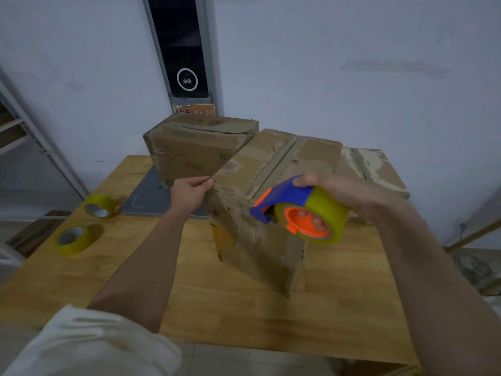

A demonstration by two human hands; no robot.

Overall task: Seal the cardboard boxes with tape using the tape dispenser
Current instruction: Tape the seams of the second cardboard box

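A worn cardboard box point(271, 164) stands in the middle of the wooden table point(244, 308), its top flaps closed along a centre seam. My left hand point(189, 192) grips the box's top left edge. My right hand point(339, 191) holds a blue and orange tape dispenser point(282, 199) loaded with a yellowish tape roll point(322, 213), its blue nose against the near top edge of the box at the seam. A second box point(195, 147) stands behind on the left. A third box point(379, 169) lies flat behind on the right.
Two spare yellowish tape rolls point(99, 206) point(73, 238) lie on the table's left side. A grey mat point(151, 196) lies under the back-left box. A white wall with a dark panel point(181, 50) is close behind. Metal shelving point(24, 137) stands at the left.
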